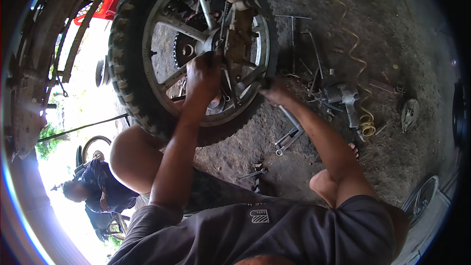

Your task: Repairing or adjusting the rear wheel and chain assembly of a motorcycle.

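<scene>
Knobby black tyre's wheel (196,49): left hand (202,76) grips its hub, right hand (274,91) clasps its rim.

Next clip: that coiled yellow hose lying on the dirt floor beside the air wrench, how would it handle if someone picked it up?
The yellow hose is wound in spring-like loops, so it would probably stretch and sag rather than stay stiff. It looks thin and likely light. One end seems to lead to the air wrench, so lifting it may tug that tool.

Matt metal wheel (164,24), knobbly rubber tyre (122,59), rough dirt floor (392,44)
</scene>
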Demonstrator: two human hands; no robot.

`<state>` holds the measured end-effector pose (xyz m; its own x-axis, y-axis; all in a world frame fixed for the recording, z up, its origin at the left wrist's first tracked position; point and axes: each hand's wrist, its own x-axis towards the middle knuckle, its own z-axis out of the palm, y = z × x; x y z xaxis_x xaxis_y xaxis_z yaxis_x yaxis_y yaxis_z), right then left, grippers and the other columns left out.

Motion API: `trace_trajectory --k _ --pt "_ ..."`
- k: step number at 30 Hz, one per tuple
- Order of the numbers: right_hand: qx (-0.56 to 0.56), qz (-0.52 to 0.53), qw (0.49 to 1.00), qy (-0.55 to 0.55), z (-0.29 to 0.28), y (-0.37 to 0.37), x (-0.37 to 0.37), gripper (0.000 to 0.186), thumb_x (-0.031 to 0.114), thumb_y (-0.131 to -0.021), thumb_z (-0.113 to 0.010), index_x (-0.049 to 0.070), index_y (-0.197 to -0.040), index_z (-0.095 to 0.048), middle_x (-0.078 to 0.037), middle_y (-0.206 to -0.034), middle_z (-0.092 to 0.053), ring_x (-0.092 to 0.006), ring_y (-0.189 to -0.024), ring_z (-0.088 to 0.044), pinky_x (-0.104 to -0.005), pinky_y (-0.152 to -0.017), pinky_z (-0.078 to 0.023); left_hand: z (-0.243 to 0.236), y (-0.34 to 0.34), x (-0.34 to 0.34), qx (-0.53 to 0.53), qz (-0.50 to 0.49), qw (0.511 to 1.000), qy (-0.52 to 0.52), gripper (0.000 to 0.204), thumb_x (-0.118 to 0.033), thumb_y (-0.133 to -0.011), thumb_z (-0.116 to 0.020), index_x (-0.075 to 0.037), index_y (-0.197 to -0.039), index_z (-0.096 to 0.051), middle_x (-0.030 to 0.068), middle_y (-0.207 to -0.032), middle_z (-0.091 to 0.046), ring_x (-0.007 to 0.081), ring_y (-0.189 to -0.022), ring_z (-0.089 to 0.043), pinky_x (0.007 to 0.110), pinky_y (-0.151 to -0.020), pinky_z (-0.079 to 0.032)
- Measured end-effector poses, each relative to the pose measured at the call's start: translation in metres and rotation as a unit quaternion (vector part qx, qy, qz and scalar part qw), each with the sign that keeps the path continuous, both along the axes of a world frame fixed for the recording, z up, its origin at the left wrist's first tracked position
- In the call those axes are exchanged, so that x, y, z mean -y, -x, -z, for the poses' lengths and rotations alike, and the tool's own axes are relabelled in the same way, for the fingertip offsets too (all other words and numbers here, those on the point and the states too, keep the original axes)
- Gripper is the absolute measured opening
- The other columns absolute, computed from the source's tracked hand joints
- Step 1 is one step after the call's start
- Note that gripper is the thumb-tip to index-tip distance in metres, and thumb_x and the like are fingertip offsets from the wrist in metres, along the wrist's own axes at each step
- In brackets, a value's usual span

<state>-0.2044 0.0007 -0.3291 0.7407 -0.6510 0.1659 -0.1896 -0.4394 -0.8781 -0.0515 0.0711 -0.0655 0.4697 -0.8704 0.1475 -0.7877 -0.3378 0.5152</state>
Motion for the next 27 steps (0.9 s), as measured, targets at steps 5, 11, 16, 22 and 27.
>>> trace_trajectory --k 5,11,16,22,27 --pt "-0.105 0.008 0.928 -0.357 -0.073 -0.015 -0.006 0.041 0.033 -0.085 -0.069 0.000 -0.109 -0.065 -0.019 -0.092 -0.071 -0.0334 -0.091 -0.069 -0.0447 -0.078 -0.055 0.023 -0.020 -0.005 0.008 -0.023 0.999 0.030 0.037 -0.031 -0.096 -0.054 0.001 -0.085 -0.068 0.0273 -0.080 -0.065 0.0460 -0.080 -0.064 0.053 -0.073 -0.049" --pt "-0.061 -0.043 0.952 -0.296 -0.055 -0.023 -0.031 0.041 0.031 -0.084 -0.071 -0.001 -0.108 -0.063 -0.020 -0.087 -0.070 -0.0357 -0.086 -0.069 -0.0474 -0.078 -0.054 -0.025 -0.014 -0.013 0.069 0.021 0.996 -0.045 0.037 -0.035 -0.093 -0.060 0.001 -0.089 -0.070 0.0236 -0.081 -0.068 0.0412 -0.078 -0.068 0.049 -0.071 -0.051" --pt "-0.015 0.137 0.976 -0.171 0.022 0.010 -0.002 0.043 0.029 -0.081 -0.075 -0.002 -0.108 -0.062 -0.022 -0.088 -0.070 -0.0359 -0.082 -0.069 -0.0469 -0.076 -0.055 -0.048 -0.016 -0.018 0.137 0.088 0.984 -0.071 0.044 -0.042 -0.093 -0.060 0.001 -0.086 -0.068 0.0203 -0.076 -0.067 0.0362 -0.073 -0.068 0.044 -0.068 -0.050" --pt "-0.204 0.179 0.890 -0.366 -0.003 0.026 -0.032 0.039 0.026 -0.082 -0.074 -0.008 -0.098 -0.064 -0.025 -0.089 -0.070 -0.0358 -0.085 -0.070 -0.0456 -0.072 -0.054 -0.052 -0.019 -0.027 0.081 0.053 0.989 -0.112 0.045 -0.042 -0.092 -0.060 0.001 -0.092 -0.070 0.0264 -0.088 -0.068 0.0436 -0.089 -0.066 0.050 -0.081 -0.051" --pt "-0.309 0.079 0.948 -0.023 -0.023 0.035 -0.021 0.043 0.033 -0.082 -0.076 -0.006 -0.095 -0.068 -0.024 -0.090 -0.070 -0.0384 -0.083 -0.070 -0.0456 -0.074 -0.055 -0.052 -0.011 -0.022 0.108 0.037 0.989 -0.096 0.048 -0.044 -0.096 -0.056 0.002 -0.088 -0.068 0.0257 -0.082 -0.067 0.0443 -0.084 -0.066 0.050 -0.076 -0.050"
